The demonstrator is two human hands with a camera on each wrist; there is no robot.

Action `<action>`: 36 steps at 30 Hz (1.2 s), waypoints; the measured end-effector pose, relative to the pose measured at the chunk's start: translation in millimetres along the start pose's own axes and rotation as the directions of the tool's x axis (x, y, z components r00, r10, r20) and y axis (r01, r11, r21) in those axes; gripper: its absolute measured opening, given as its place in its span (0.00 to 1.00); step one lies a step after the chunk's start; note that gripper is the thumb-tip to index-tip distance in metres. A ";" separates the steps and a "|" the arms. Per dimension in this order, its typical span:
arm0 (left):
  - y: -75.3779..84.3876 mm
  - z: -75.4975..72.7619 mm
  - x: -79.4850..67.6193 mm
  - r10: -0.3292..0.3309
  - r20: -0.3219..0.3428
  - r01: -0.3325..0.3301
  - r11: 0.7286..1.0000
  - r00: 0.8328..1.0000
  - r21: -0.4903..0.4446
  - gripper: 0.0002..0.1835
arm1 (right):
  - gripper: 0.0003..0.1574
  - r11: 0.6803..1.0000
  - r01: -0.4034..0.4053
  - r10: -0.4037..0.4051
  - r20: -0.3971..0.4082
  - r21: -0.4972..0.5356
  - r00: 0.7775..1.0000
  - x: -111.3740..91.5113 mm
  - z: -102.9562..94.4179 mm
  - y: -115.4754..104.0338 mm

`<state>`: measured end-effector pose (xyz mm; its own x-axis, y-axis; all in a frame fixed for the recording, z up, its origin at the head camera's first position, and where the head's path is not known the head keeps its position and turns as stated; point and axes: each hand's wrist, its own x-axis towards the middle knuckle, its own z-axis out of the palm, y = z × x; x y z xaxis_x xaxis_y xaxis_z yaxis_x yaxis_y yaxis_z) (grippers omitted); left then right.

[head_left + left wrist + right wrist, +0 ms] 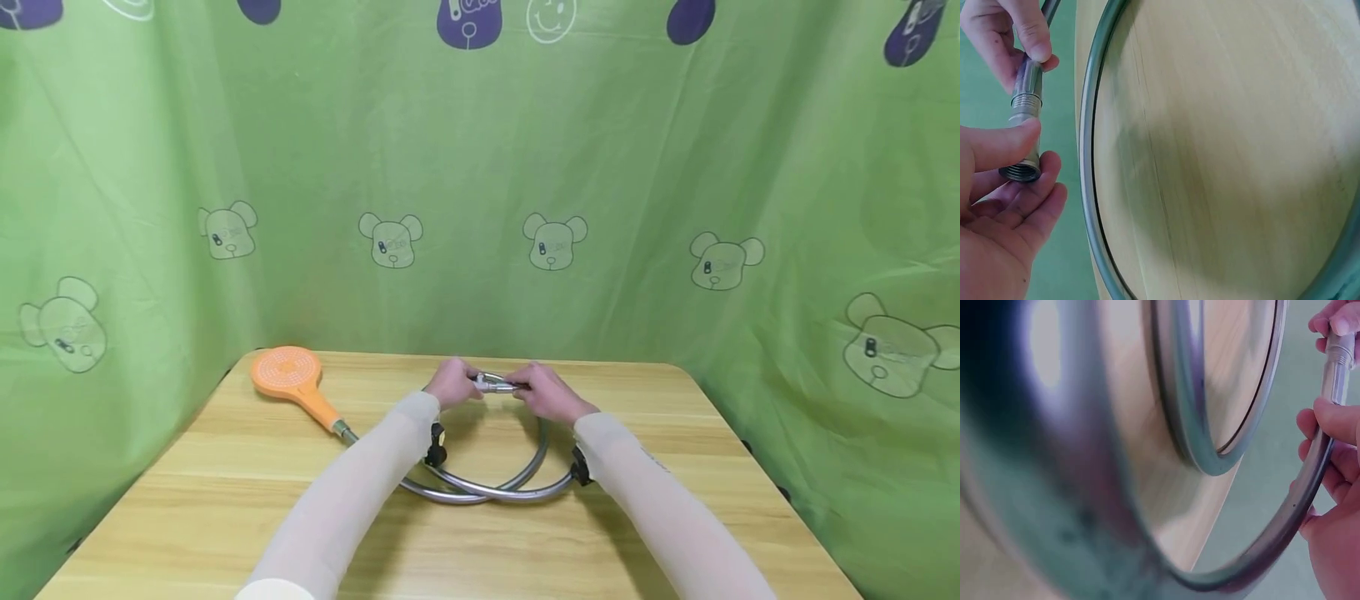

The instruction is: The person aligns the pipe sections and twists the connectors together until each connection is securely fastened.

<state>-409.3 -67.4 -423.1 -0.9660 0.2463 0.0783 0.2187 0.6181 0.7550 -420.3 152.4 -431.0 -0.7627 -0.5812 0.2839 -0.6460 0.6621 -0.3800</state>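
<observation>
An orange handheld shower head [288,372] lies at the table's back left, with a silver shower hose [517,495] looping from its handle across the middle. Above the back of the table, my left hand [452,383] pinches a short metal fitting [1021,171] between thumb and fingers; its open, internally threaded end faces out. My right hand [551,394] grips the hose's free end at its metal sleeve [1029,81]. Fitting and sleeve stand in line end to end, with screw threads [1026,102] showing between them.
The wooden table [225,517] has rounded back corners. Green curtain [480,150] printed with bear faces hangs behind it and along both sides. Loops of the hose lie beneath and between my forearms, close to the wrist cameras.
</observation>
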 end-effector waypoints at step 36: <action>0.3 5.3 -6.0 -0.022 -0.024 0.017 0.977 0.999 -0.213 0.21 | 0.14 0.900 -0.221 0.178 0.147 0.376 0.973 -4.2 -11.9 3.7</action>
<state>-402.7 -64.8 -426.8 -0.9737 0.2143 0.0772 0.1685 0.4492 0.8774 -419.8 162.9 -423.2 -0.8522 -0.5172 0.0792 -0.4001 0.5466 -0.7356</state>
